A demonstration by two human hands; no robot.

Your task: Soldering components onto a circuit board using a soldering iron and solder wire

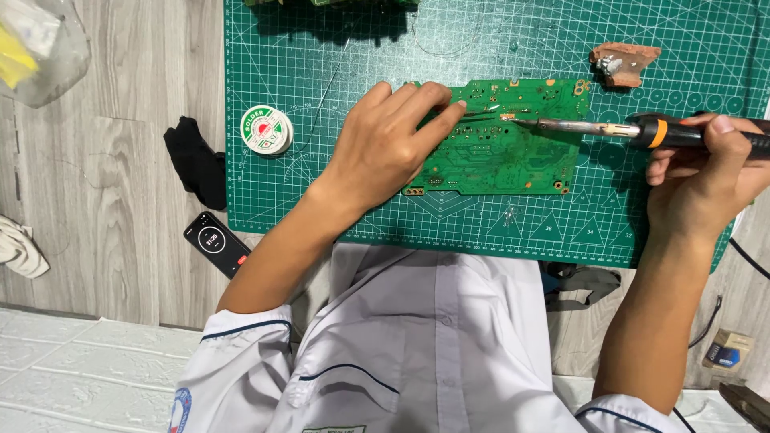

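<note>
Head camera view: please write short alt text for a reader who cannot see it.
A right hand holds a soldering iron with its tip on a green circuit board, while the left hand rests on the board. The board lies on a green cutting mat near a solder spool.

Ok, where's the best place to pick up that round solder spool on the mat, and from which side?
Probably pinch the solder spool across its round rim from above. It lies flat on the green cutting mat, disc face up, with open mat all round it. A thin strand of wire trails off its right side, so come from the left edge.
</note>
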